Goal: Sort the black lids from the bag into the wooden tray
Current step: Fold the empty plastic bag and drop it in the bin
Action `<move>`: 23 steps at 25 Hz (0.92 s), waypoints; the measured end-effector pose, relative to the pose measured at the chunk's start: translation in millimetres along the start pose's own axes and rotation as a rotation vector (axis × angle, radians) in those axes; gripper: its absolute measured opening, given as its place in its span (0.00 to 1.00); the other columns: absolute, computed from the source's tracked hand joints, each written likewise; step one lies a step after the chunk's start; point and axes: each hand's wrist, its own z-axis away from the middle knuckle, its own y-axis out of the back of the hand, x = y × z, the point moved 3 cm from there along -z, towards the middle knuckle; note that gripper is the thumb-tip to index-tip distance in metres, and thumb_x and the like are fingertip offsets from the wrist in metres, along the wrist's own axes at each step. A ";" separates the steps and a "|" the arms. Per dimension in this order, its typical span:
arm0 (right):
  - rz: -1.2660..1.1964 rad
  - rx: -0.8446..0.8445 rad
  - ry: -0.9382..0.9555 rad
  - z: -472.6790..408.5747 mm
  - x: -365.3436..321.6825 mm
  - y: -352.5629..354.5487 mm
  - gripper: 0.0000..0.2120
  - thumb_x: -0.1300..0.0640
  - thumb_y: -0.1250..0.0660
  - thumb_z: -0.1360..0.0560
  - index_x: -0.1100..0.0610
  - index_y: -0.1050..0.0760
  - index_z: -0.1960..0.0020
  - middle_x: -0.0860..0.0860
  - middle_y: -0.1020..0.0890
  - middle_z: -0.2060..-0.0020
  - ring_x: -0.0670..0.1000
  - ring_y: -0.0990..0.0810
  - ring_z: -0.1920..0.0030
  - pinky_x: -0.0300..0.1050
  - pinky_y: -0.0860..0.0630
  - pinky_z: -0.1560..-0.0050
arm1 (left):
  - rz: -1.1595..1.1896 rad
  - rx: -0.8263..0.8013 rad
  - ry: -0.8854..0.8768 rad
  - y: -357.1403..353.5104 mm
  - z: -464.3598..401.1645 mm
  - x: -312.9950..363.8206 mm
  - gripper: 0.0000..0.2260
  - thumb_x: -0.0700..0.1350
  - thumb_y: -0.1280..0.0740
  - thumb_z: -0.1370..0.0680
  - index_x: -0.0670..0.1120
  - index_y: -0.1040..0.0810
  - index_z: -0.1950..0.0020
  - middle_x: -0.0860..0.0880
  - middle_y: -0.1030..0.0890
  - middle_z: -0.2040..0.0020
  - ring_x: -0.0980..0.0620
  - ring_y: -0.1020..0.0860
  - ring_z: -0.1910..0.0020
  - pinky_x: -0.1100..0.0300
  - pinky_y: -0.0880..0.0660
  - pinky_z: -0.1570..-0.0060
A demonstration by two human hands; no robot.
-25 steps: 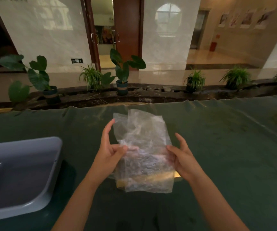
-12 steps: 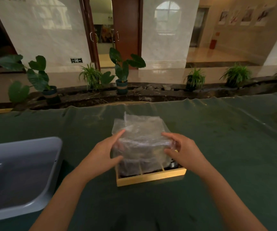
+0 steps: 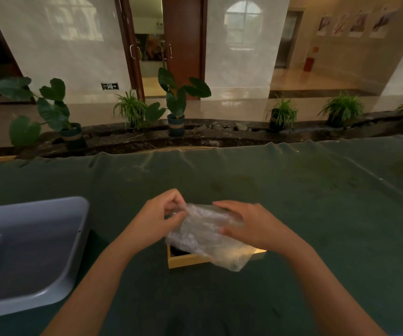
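A crumpled clear plastic bag (image 3: pixel 205 236) lies flattened over the wooden tray (image 3: pixel 185 261), hiding most of it. Only the tray's near wall and left corner show, with something dark inside that corner; whether it is a black lid I cannot tell. My left hand (image 3: pixel 158 218) pinches the bag's upper left edge between thumb and fingers. My right hand (image 3: pixel 246 224) rests palm-down on the bag's right side, with the thumb under its edge, gripping it.
A grey plastic bin (image 3: pixel 25 253) stands on the left of the green cloth-covered table (image 3: pixel 329 214). Beyond the table's far edge runs a dark planter ledge with potted plants (image 3: pixel 176 103), then a glossy floor and brown doors.
The bag was held upright a second ago; both hands have brought it down and pressed it flat over the tray, folding it smaller and lower.
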 end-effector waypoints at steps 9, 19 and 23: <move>-0.623 0.349 -0.224 -4.7 9.7 -22.3 0.02 0.57 0.30 0.32 0.51 0.22 0.60 0.50 0.16 0.63 0.52 0.16 0.61 0.53 0.18 0.61 | 0.665 0.140 0.505 -50.2 25.7 -16.8 0.59 0.61 0.25 0.47 0.68 0.65 0.30 0.49 0.41 0.24 0.48 0.31 0.35 0.49 0.30 0.44; -0.826 0.085 0.072 7.4 5.3 -34.9 0.28 0.54 0.35 0.25 0.32 0.45 0.34 0.41 0.21 0.48 0.44 0.17 0.52 0.40 0.20 0.60 | 0.539 0.347 0.188 -42.1 16.6 -21.9 0.38 0.39 0.26 0.32 0.74 0.42 0.40 0.56 0.24 0.45 0.54 0.17 0.55 0.57 0.19 0.67; -0.632 0.271 0.079 9.5 7.7 -26.7 0.16 0.63 0.40 0.23 0.40 0.28 0.57 0.36 0.22 0.63 0.38 0.27 0.71 0.31 0.30 0.71 | 0.467 0.232 0.046 -36.1 17.2 -5.2 0.26 0.42 0.31 0.27 0.66 0.40 0.43 0.50 0.23 0.45 0.52 0.17 0.55 0.55 0.18 0.62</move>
